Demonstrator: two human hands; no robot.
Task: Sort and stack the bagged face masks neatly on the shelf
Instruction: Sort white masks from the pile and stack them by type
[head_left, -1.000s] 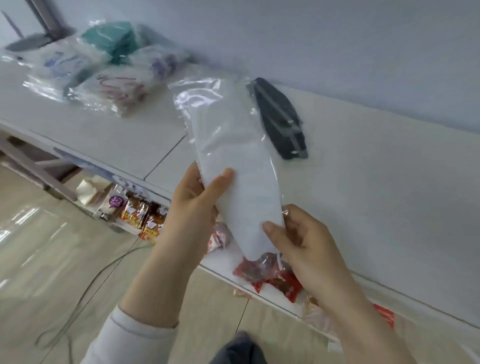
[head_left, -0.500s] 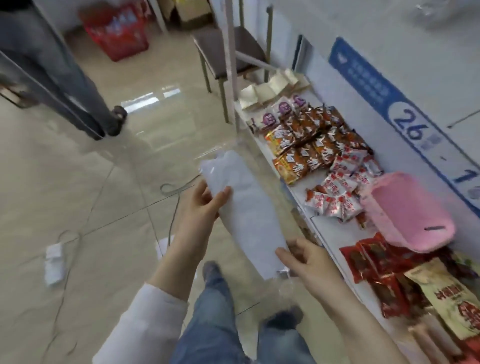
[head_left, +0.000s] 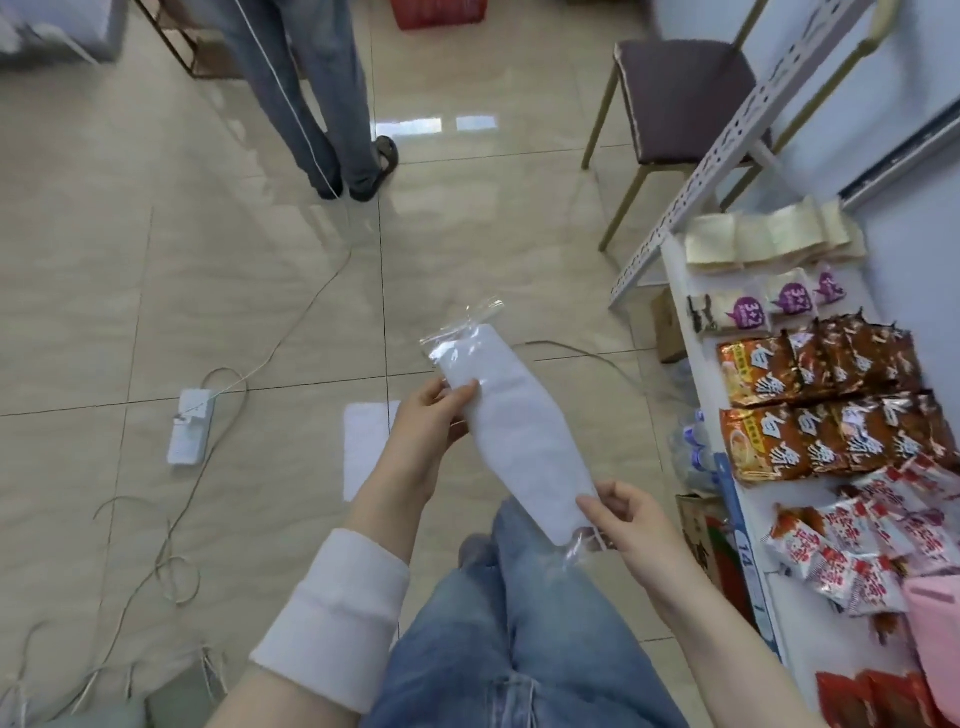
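A white face mask in a clear plastic bag (head_left: 511, 421) is held slantwise over the floor, in front of my legs. My left hand (head_left: 431, 421) grips its upper part, thumb lying on the front of the bag. My right hand (head_left: 621, 519) pinches the lower end, where the loose plastic sticks out. A second white mask bag (head_left: 366, 447) lies flat on the floor tiles just left of my left hand. The upper shelf with the other mask bags is out of view.
The lower shelf (head_left: 691, 364) at right carries snack packets (head_left: 810, 405) and a pink basket (head_left: 935, 613). A chair (head_left: 680, 93) stands behind it. Another person's legs (head_left: 317, 104) stand ahead. A power strip (head_left: 191, 426) and cables lie on the floor at left.
My view has swung from the top shelf down and left to the floor and lower shelf. Both hands keep the same hold on the white mask bag, now away from the shelf.
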